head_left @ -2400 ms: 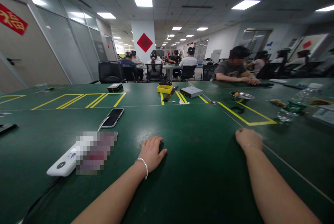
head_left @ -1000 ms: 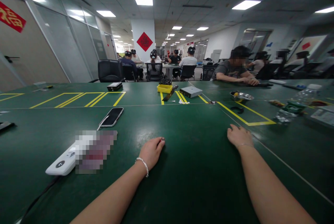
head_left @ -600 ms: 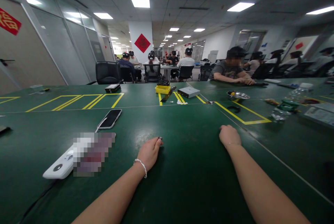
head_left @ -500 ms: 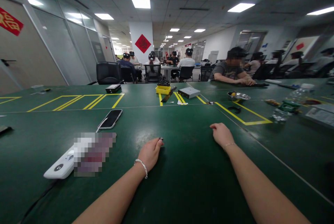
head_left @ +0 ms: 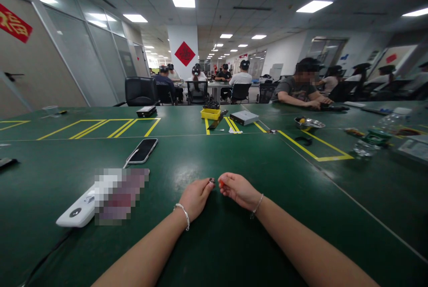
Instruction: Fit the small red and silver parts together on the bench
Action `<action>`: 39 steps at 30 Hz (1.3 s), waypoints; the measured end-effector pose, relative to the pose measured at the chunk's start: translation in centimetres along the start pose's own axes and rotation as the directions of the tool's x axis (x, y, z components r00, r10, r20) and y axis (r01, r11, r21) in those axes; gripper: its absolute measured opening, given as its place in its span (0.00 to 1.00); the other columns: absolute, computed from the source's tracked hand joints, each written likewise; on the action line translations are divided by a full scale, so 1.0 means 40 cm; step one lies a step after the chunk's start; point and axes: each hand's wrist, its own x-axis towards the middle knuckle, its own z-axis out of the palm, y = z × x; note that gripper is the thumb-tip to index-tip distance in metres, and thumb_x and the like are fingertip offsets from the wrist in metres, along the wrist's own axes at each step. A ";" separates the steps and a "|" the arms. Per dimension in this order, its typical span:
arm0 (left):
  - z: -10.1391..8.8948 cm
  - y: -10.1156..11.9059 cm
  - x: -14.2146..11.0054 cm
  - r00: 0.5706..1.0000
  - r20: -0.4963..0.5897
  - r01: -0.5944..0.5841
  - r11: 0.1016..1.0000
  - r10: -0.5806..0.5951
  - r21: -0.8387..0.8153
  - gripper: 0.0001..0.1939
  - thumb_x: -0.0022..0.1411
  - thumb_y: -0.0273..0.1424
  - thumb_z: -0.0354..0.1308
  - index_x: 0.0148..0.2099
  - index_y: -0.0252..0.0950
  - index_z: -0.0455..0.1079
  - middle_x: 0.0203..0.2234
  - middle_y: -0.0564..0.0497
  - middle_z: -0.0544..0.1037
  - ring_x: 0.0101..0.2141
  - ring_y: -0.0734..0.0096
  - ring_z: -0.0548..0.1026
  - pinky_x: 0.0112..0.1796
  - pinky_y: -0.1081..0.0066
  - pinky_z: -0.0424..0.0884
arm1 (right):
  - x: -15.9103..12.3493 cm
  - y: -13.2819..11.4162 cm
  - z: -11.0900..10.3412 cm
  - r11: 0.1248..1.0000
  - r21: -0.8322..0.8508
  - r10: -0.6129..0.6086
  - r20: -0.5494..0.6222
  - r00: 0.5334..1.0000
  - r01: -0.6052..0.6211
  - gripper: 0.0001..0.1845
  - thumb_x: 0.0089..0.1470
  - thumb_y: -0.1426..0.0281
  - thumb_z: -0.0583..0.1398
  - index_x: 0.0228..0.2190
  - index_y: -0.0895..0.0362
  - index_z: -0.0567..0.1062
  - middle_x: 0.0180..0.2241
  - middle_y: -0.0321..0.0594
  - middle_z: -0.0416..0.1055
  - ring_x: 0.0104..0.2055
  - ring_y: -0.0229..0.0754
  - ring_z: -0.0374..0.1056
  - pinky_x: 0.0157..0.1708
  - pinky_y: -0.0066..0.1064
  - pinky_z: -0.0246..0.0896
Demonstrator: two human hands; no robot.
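My left hand (head_left: 195, 198) is closed, pinching a small dark, shiny metal-looking piece (head_left: 211, 181) between thumb and fingers. Its exact kind is too small to make out. Just to the right, my right hand (head_left: 239, 190) is closed on a small orange piece (head_left: 222, 183), most of it covered by the fingertips. The two hands face each other over the green table (head_left: 187, 157), with a narrow gap between their fingertips. A phone (head_left: 143, 150) lies beyond my left hand, with a white cable at its edge.
On the left lies a white device (head_left: 76, 211) with a black cable, beside a blurred patch. Farther off are a yellow tray (head_left: 210, 113), a grey box (head_left: 244, 118), a metal bowl (head_left: 309, 124) and a plastic bottle (head_left: 374, 137). A person (head_left: 302, 84) sits across the table.
My right hand has moved left from the right side of the table to beside my left hand, and the orange piece now shows in its fingers. My left hand has barely moved.
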 end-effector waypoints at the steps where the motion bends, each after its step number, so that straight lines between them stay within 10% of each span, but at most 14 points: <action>1: 0.000 0.001 0.000 1.000 0.005 0.001 1.000 -0.001 -0.004 0.16 0.60 0.35 0.37 0.32 0.38 0.65 0.26 0.52 0.72 0.29 0.72 0.69 0.30 0.76 0.60 | 0.002 0.002 -0.006 1.000 0.021 0.006 0.016 1.000 -0.006 0.11 0.41 0.66 0.59 0.24 0.61 0.67 0.21 0.34 0.65 0.22 0.29 0.61 0.23 0.23 0.54; 39: 0.010 -0.011 0.001 0.976 -0.164 0.079 0.937 -0.142 -0.339 0.09 0.52 0.29 0.50 0.38 0.36 0.63 0.31 0.52 0.73 0.32 0.74 0.71 0.35 0.72 0.66 | 0.007 0.015 -0.017 0.996 0.084 -0.027 0.050 0.998 0.023 0.15 0.32 0.75 0.63 0.29 0.60 0.69 0.27 0.36 0.67 0.29 0.31 0.63 0.35 0.27 0.56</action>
